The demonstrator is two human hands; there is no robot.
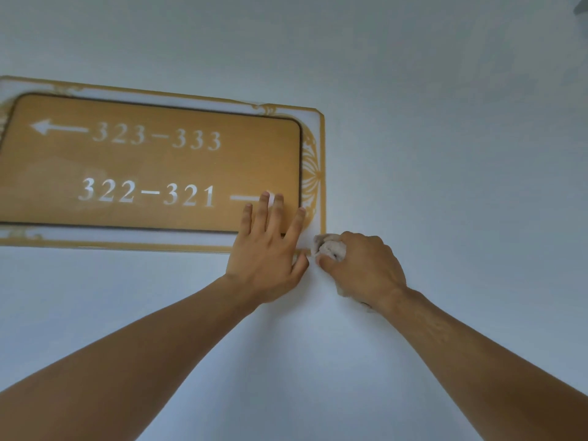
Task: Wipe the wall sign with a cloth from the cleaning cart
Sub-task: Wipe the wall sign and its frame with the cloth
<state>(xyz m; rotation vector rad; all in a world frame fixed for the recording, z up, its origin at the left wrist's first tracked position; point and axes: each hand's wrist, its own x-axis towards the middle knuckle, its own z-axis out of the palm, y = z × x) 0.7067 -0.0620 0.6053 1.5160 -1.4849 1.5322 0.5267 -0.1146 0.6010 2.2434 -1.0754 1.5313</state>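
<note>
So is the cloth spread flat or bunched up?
Bunched: the cloth is wadded inside the closed right hand, at the sign's lower right corner.

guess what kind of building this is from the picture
Probably a hotel corridor, or a similar building with numbered rooms. The gold wall sign lists 323-333 and 322-321 with arrows pointing opposite ways. The left hand lies flat on its corner, and the right hand holds a bunched cloth at its edge.

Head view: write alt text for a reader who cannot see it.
The right hand presses a bunched cloth to the lower right corner of a gold wall sign, while the left hand lies flat on that corner. The sign reads 323-333 and 322-321, with arrows.
</note>
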